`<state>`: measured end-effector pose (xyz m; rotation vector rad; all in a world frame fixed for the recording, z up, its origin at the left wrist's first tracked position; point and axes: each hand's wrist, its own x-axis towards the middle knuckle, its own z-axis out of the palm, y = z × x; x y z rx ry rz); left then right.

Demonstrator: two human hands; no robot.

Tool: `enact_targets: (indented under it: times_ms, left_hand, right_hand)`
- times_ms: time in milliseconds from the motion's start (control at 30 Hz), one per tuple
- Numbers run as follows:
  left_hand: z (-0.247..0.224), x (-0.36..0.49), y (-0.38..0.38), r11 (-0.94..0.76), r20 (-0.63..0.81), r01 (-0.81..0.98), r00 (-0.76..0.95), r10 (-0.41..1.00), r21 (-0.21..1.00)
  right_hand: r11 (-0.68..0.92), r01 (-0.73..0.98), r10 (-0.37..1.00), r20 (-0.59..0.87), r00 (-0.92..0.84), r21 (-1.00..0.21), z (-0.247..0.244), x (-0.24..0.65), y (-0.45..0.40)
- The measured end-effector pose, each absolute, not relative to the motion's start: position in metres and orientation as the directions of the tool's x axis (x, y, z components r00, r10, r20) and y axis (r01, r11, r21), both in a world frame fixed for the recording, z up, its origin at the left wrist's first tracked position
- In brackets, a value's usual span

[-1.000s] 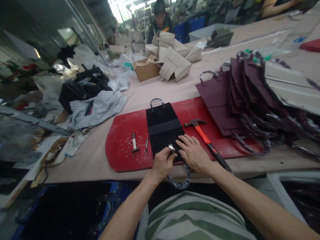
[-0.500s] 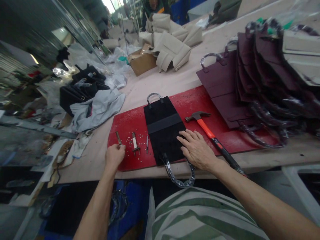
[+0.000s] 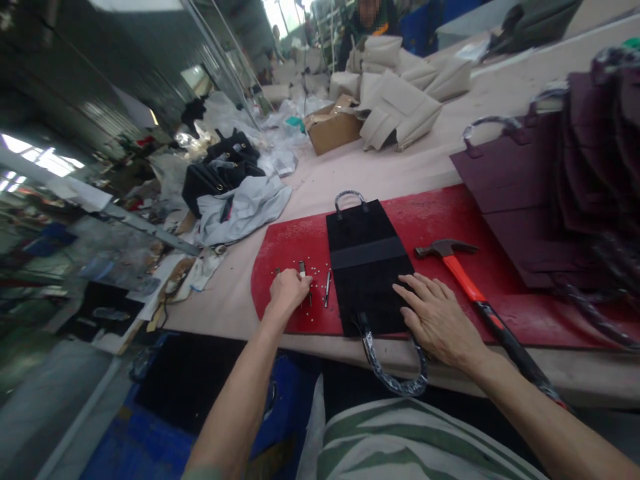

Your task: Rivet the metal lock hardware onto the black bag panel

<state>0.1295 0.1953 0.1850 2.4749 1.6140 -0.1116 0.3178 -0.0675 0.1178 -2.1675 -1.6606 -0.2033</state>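
Observation:
My left hand (image 3: 290, 291) is over the left part of a red mat, its fingertips closed on a small pronged metal punch (image 3: 302, 266). The hand covers the middle of that tool; its top and prongs show. Part of another metal tool (image 3: 278, 271) peeks out behind the knuckles. Small pale bits lie scattered around, beside a thin metal rod (image 3: 327, 289). My right hand (image 3: 440, 319) rests open, fingers spread, on the right edge of a flat black bag piece (image 3: 370, 283) with plastic-wrapped handles at both ends. Right of it lies a claw hammer (image 3: 463, 277) with an orange and black handle.
Maroon bag pieces (image 3: 515, 193) are piled at right on the red mat (image 3: 430, 217). Farther back are a cardboard box (image 3: 334, 130), beige bag pieces (image 3: 400, 110) and a person (image 3: 367, 30). Black bags (image 3: 220, 170) and a grey cloth (image 3: 245, 210) lie at left.
My left hand has moved right, from the leftmost metal tool to the pronged punch. My right hand stays on the black bag piece. The view has swung left.

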Motion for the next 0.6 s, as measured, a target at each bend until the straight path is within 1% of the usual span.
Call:
enact_targets:
  times_ms: [133, 200, 267, 333, 400, 467, 600]
  left_hand:
    - [0.188, 0.142, 0.195, -0.378, -0.121, 0.92, 0.389, 0.913, 0.105]
    - [0.188, 0.142, 0.193, -0.38, -0.123, 0.919, 0.391, 0.912, 0.101]
    - [0.186, 0.141, 0.188, -0.403, -0.113, 0.909, 0.414, 0.903, 0.106]
    - [0.183, 0.141, 0.182, -0.456, -0.104, 0.88, 0.47, 0.876, 0.136]
    - [0.18, 0.143, 0.174, -0.512, -0.151, 0.839, 0.538, 0.829, 0.183]
    - [0.178, 0.147, 0.168, -0.539, -0.224, 0.818, 0.574, 0.788, 0.201]
    - [0.177, 0.154, 0.167, -0.574, -0.264, 0.804, 0.594, 0.76, 0.156]
  right_hand:
    - [-0.213, 0.951, 0.892, 0.354, 0.282, -0.222, 0.118, 0.318, -0.066]
    - [-0.215, 0.951, 0.893, 0.349, 0.284, -0.224, 0.119, 0.318, -0.066]
    - [-0.22, 0.948, 0.895, 0.34, 0.29, -0.23, 0.121, 0.317, -0.066]
    - [-0.226, 0.945, 0.898, 0.325, 0.297, -0.236, 0.123, 0.316, -0.066]
    - [-0.235, 0.94, 0.9, 0.309, 0.306, -0.246, 0.125, 0.314, -0.067]
    - [-0.244, 0.935, 0.902, 0.293, 0.316, -0.258, 0.126, 0.313, -0.067]
    - [-0.25, 0.929, 0.901, 0.285, 0.326, -0.274, 0.125, 0.312, -0.068]
